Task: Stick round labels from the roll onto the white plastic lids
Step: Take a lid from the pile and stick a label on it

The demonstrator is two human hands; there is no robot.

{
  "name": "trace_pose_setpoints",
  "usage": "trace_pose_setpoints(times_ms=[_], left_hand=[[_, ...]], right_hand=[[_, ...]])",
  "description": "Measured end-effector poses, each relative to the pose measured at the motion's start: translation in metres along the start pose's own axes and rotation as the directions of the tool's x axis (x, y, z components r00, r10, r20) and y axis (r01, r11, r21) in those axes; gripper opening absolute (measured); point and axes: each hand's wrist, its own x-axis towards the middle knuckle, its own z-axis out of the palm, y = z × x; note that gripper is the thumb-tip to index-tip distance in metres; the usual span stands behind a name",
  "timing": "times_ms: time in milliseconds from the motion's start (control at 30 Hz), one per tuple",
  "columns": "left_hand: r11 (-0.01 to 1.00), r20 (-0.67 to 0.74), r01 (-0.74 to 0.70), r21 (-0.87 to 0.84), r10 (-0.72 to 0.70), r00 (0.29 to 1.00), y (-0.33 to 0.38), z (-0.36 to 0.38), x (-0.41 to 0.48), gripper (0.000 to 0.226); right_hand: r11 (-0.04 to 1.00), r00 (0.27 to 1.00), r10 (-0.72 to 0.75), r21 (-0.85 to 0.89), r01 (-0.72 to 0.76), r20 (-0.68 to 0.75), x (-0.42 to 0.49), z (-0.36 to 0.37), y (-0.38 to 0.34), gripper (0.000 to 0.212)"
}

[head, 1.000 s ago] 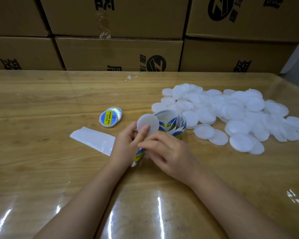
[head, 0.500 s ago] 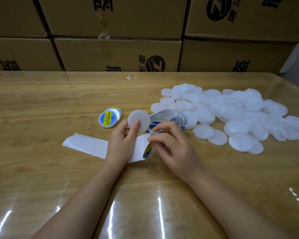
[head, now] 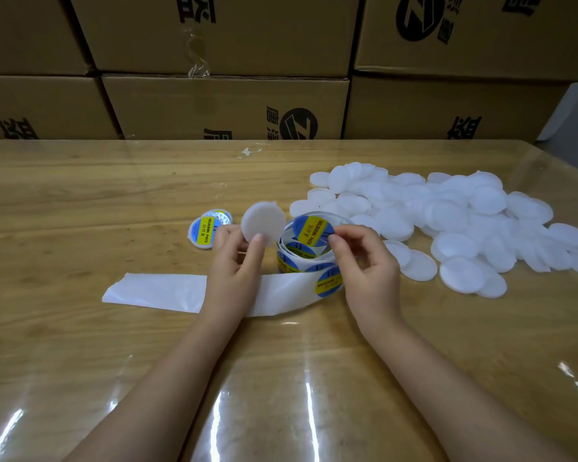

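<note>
while left hand [head: 237, 261] pinches blank lid [head: 263, 221] | right hand [head: 364, 261] pinches peeled label [head: 312, 230] | roll [head: 306, 261] between hands

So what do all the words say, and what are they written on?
"SOLDERING PASTE": on the peeled label in the right hand.
"SOLDERING PASTE": on the labelled lid lying on the table.
Roll labels: too small to read.
Cardboard boxes: black logo and characters, cut off, unreadable.

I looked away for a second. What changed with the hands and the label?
The right hand peeled a round label off the roll and now holds it up free. The left hand kept its blank lid raised. The lid pile stayed put.
</note>
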Motion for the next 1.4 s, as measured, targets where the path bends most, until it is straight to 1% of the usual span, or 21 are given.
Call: trace_pose_setpoints(times_ms=[33,67,167,233,400,533,633,967,1400], left_hand=[[1.000,0.017,-0.018,-0.015,0.018,1.000,0.0019,0.0004,-0.0007,0.017],[0.998,0.046,-0.010,-0.064,0.013,0.999,0.0047,0.0010,-0.0016,0.015],[0.980,0.165,0.048,-0.193,-0.015,0.986,0.0106,0.0028,-0.0043,0.010],[0.963,0.213,0.072,-0.260,-0.016,0.977,0.0112,0.0039,-0.0059,0.009],[0.947,0.269,0.118,-0.299,-0.035,0.962,0.0111,0.0045,-0.0076,0.013],[0.945,0.277,0.127,-0.300,-0.040,0.960,0.0093,0.0046,-0.0074,0.016],[0.946,0.277,0.123,-0.300,-0.037,0.960,0.0088,0.0047,-0.0077,0.019],[0.926,0.304,0.125,-0.357,-0.011,0.952,0.0071,0.0075,-0.0091,0.013],[0.937,0.306,0.105,-0.334,0.002,0.952,0.0060,0.0072,-0.0093,0.014]], right_hand=[[1.000,1.000,0.011,-0.005,-0.011,-0.011,0.0004,-0.0004,-0.0002,0.018],[1.000,1.000,0.021,-0.009,-0.021,-0.019,0.0009,-0.0006,-0.0001,0.018],[0.999,0.999,0.043,-0.001,-0.043,-0.024,0.0016,-0.0009,-0.0008,0.018],[0.998,0.998,0.058,0.021,-0.058,-0.018,0.0019,-0.0008,-0.0018,0.019],[0.995,0.995,0.096,0.018,-0.096,0.005,0.0017,-0.0006,-0.0042,0.023],[0.995,0.994,0.099,-0.027,-0.098,0.037,0.0009,-0.0008,-0.0053,0.024],[0.994,0.995,0.094,-0.057,-0.092,0.030,0.0009,-0.0007,-0.0065,0.025],[0.994,0.995,0.084,-0.078,-0.080,0.052,0.0004,0.0001,-0.0066,0.025],[0.990,0.996,0.070,-0.123,-0.064,0.050,0.0010,-0.0009,-0.0054,0.027]])
